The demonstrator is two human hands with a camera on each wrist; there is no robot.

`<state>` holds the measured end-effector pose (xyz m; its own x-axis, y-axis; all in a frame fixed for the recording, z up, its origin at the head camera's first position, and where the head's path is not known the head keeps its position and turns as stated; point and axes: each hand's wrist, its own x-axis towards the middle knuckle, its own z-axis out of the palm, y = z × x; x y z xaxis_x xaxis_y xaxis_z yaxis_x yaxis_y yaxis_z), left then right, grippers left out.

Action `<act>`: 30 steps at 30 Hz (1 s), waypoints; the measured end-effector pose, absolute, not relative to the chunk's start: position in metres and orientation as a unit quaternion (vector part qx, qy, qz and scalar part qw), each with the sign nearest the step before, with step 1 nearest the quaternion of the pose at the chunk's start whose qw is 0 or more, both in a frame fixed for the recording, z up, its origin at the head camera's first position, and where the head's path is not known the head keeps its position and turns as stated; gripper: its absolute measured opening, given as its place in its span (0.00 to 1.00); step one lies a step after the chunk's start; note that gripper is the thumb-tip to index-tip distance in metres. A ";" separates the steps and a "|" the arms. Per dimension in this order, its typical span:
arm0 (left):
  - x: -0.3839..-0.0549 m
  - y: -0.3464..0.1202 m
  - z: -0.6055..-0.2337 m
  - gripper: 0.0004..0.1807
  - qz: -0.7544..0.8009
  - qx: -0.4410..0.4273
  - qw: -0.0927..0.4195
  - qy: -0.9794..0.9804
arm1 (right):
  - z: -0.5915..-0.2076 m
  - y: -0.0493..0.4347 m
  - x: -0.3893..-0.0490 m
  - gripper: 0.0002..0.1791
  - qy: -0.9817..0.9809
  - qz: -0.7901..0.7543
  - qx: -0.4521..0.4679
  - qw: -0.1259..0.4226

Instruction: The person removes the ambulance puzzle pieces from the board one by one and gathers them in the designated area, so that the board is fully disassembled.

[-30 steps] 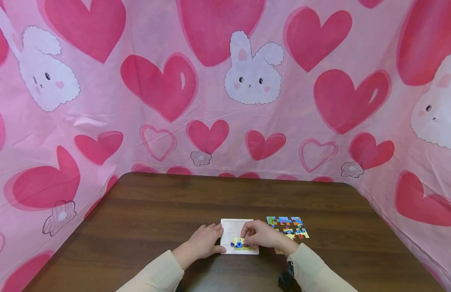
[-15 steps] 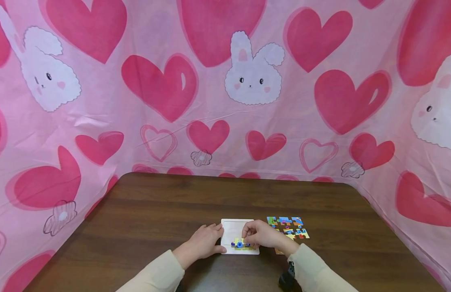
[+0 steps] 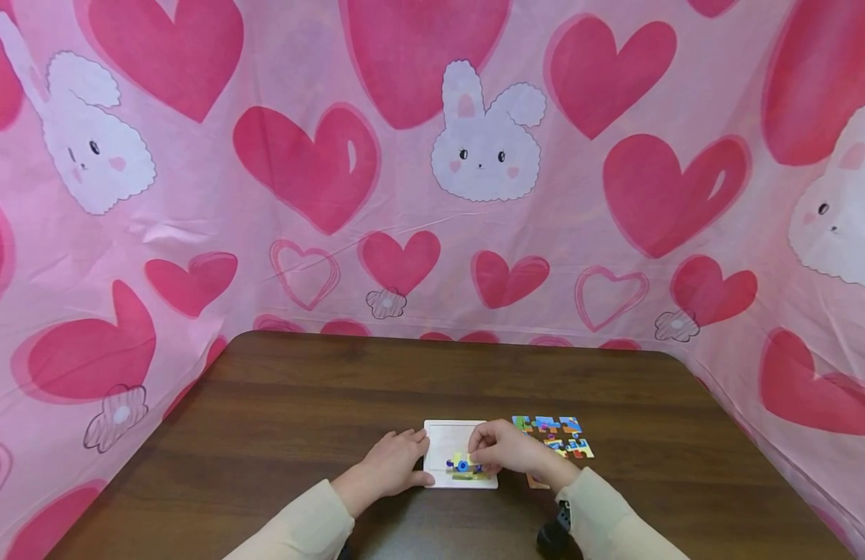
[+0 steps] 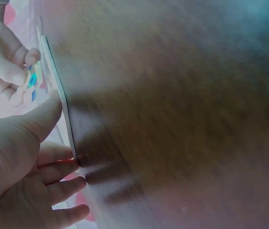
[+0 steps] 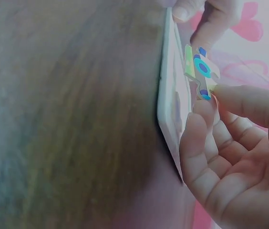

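Observation:
A jigsaw puzzle piece point(image 3: 464, 465), yellow with a blue round shape, is pinched between the thumb and fingers of my right hand point(image 3: 506, 448). The right wrist view shows this piece point(image 5: 203, 71) tilted above the white puzzle tray point(image 3: 443, 439), near the tray's front right. My left hand point(image 3: 386, 464) rests along the tray's left edge, thumb at the near corner and fingers extended. In the left wrist view, that hand's thumb point(image 4: 46, 112) touches the tray rim. The right fingers hide part of the piece.
Several colourful puzzle pieces point(image 3: 545, 424) lie on the brown table point(image 3: 299, 404) to the right of the tray, partly hidden by the right hand and forearm. A pink heart-and-rabbit cloth point(image 3: 404, 179) hangs behind and beside the table.
My right hand has shifted slightly to the right, and the pinched puzzle piece has moved and tilted a little with it. The left hand and tray stay where they were.

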<state>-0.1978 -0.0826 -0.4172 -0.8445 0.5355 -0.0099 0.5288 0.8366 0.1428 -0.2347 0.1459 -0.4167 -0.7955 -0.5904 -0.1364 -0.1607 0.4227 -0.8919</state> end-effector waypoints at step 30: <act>-0.199 -0.081 -0.419 0.33 0.060 0.277 0.028 0.959 | -0.395 0.221 -0.240 0.06 0.836 -0.468 -0.219 0.185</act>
<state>-0.1986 -0.0815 -0.4191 -0.8453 0.5339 -0.0216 0.5271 0.8398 0.1302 -0.2405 0.2215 -0.3950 -0.8360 -0.5388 -0.1037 -0.1932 0.4659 -0.8635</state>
